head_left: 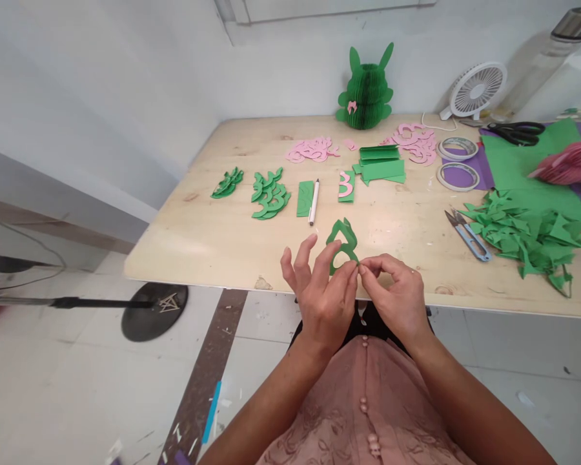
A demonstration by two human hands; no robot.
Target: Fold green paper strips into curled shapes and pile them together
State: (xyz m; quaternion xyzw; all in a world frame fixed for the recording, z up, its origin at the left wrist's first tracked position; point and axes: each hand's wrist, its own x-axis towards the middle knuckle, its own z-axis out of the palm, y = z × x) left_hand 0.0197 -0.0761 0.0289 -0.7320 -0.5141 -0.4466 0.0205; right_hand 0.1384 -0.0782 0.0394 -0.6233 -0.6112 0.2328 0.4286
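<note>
A curly green paper cutout (pixel 350 239) with two openings is held up over the table's front edge. My left hand (pixel 325 294) pinches its lower end between thumb and finger, the other fingers spread. Right beside it, my right hand (pixel 396 294) pinches the same lower corner, fingertips nearly touching the left ones. Beyond the hands lie a green card strip (pixel 305 199) with a drawn outline, a white pen (pixel 314 203) along its right edge, and another green strip (pixel 343 196) with a pink wavy cutout (pixel 347 185) on it.
Green cutouts lie in piles (pixel 271 194) at left; pink ones (pixel 312 150) lie behind. Thread snips (pixel 469 237) and green scraps (pixel 537 232) are at right, near tape rolls (pixel 458 176) and black scissors (pixel 516 132). A green honeycomb paper figure (pixel 368 97) and fan (pixel 478 90) stand at the back.
</note>
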